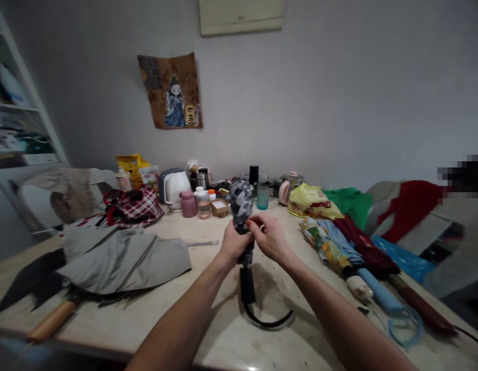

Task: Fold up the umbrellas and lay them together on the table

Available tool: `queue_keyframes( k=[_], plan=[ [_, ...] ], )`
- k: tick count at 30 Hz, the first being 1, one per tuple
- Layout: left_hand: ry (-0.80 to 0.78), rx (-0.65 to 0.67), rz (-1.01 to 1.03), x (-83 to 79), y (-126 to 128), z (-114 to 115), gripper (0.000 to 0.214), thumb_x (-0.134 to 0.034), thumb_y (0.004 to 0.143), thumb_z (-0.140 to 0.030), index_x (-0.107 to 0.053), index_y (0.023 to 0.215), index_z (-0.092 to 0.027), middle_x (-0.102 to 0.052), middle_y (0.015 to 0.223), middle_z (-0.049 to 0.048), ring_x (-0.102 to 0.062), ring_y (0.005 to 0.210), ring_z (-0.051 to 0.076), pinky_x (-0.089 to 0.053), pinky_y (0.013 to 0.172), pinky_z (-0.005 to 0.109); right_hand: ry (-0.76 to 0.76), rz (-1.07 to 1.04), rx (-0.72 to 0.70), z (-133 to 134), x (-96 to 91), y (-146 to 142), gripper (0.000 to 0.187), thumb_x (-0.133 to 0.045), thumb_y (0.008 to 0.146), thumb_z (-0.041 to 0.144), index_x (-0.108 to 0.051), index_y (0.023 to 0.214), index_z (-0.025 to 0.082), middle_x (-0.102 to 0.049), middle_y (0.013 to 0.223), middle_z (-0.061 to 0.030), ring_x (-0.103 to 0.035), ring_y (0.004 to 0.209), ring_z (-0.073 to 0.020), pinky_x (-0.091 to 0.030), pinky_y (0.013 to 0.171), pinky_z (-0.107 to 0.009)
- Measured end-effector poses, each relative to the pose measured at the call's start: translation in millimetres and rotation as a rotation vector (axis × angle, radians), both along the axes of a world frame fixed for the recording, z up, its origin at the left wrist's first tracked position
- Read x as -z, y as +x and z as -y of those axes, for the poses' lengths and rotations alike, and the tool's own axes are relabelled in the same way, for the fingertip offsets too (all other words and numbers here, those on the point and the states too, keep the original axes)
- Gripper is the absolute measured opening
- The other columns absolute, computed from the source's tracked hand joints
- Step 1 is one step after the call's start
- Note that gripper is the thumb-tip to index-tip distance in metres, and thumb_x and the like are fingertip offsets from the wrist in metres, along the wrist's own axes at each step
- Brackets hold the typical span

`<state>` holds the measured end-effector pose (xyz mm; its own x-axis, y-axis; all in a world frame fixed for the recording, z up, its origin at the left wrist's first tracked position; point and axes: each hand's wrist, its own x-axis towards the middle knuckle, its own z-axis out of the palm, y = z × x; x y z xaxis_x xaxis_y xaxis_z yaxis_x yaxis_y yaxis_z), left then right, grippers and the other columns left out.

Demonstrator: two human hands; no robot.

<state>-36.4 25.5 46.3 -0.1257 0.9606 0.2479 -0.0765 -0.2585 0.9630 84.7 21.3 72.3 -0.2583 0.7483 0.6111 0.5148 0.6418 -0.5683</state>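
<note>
A folded umbrella (242, 198) with black, grey and white patterned cloth is held over the table in front of me. Its black handle (247, 284) points toward me, and a black wrist strap (275, 323) curves off it to the right. My left hand (236, 241) is wrapped round the middle of the rolled cloth. From the right, my right hand (268, 236) pinches at the cloth or its closing band near my left fingers. What exactly lies between those fingertips is too small to make out.
On the left lies a loose grey umbrella (126, 257) with a wooden handle (51, 322). Several folded umbrellas, among them a light blue one (378, 288) and a dark red one (368, 247), lie at right. A white kettle (177, 189), bottles and cups line the back, beside a yellow bag (314, 201).
</note>
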Motion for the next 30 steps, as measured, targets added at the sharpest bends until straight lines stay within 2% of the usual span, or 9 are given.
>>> queue_keyframes(
  k=[2,5,8,13,18,22,26,28,30],
  plan=[
    [-0.005,0.068,0.218,-1.9,0.8,-2.7,0.040,-0.078,0.054,-0.024,-0.059,0.089,-0.016,-0.066,0.081,0.0005,-0.059,0.071,0.015,-0.046,0.069,0.026,-0.100,-0.126,0.021,-5.9,1.8,2.7,0.024,-0.057,0.086,0.030,-0.056,0.107,0.017,-0.060,0.109,-0.0126,-0.056,0.091,-0.0216,-0.046,0.079,-0.035],
    [-0.044,0.165,0.457,-0.6,1.1,-6.1,0.041,-0.077,0.053,-0.028,-0.060,0.088,-0.015,-0.065,0.077,-0.0012,-0.057,0.070,0.013,-0.045,0.069,0.025,-0.240,-0.066,-0.171,-9.8,8.5,4.7,0.062,-0.068,0.074,0.025,-0.044,0.130,0.016,-0.055,0.125,-0.0131,-0.054,0.108,-0.0237,-0.045,0.094,-0.038],
    [-0.090,0.258,0.437,4.5,0.0,-8.6,0.045,-0.073,0.058,-0.035,-0.062,0.097,-0.017,-0.069,0.090,0.0034,-0.060,0.087,0.018,-0.044,0.076,0.028,-0.306,-0.019,-0.187,-11.4,9.8,10.1,0.070,-0.067,0.068,0.017,-0.042,0.133,0.015,-0.059,0.117,-0.0098,-0.056,0.105,-0.0224,-0.046,0.093,-0.035],
    [-0.153,0.337,-0.007,8.6,-2.9,-7.1,0.061,-0.076,0.058,-0.036,-0.063,0.114,-0.018,-0.058,0.133,0.0131,-0.054,0.114,0.026,-0.039,0.088,0.033,-0.365,0.130,0.118,-17.2,-7.1,54.8,0.038,-0.060,0.075,0.020,-0.055,0.112,0.016,-0.066,0.091,-0.0032,-0.061,0.079,-0.0169,-0.049,0.070,-0.025],
    [-0.278,0.289,-0.074,7.4,-5.3,-7.3,0.054,-0.072,0.057,-0.038,-0.063,0.105,-0.015,-0.066,0.108,0.0112,-0.060,0.095,0.021,-0.040,0.081,0.032,-0.348,0.329,0.401,-19.5,-16.6,140.0,0.049,-0.060,0.073,0.014,-0.052,0.122,0.014,-0.063,0.117,-0.0120,-0.059,0.107,-0.0240,-0.044,0.091,-0.031],
    [-0.254,0.300,-0.174,8.0,-4.0,-7.6,0.051,-0.068,0.060,-0.037,-0.064,0.105,-0.014,-0.066,0.102,0.0094,-0.062,0.090,0.020,-0.042,0.078,0.031,-0.435,0.516,0.665,-14.5,-5.7,194.5,0.049,-0.055,0.080,0.013,-0.048,0.128,0.005,-0.062,0.118,-0.0228,-0.060,0.110,-0.0304,-0.043,0.092,-0.037],
    [-0.132,0.302,-0.377,7.5,0.7,-5.4,0.047,-0.061,0.070,-0.033,-0.063,0.110,-0.009,-0.066,0.103,0.0139,-0.062,0.088,0.020,-0.046,0.078,0.032,-0.505,0.666,0.899,-0.3,10.4,207.4,0.040,-0.048,0.086,0.011,-0.052,0.125,0.004,-0.060,0.118,-0.0282,-0.059,0.112,-0.0401,-0.042,0.092,-0.054],
    [-0.096,0.275,-0.433,4.2,3.1,-1.4,0.043,-0.060,0.072,-0.028,-0.064,0.108,-0.006,-0.066,0.103,0.0164,-0.062,0.086,0.021,-0.047,0.076,0.031,-0.469,0.723,0.960,8.0,13.2,197.5,0.038,-0.039,0.090,0.009,-0.052,0.125,0.002,-0.058,0.119,-0.0303,-0.057,0.116,-0.0446,-0.039,0.093,-0.061],
    [-0.070,0.263,-0.481,-2.5,4.1,5.7,0.040,-0.061,0.073,-0.024,-0.065,0.108,-0.005,-0.067,0.104,0.0177,-0.063,0.083,0.021,-0.048,0.073,0.031,-0.369,0.785,0.951,14.4,11.5,179.6,0.040,-0.034,0.093,0.011,-0.052,0.128,0.002,-0.055,0.121,-0.0299,-0.055,0.116,-0.0464,-0.041,0.091,-0.061]
  ],
)
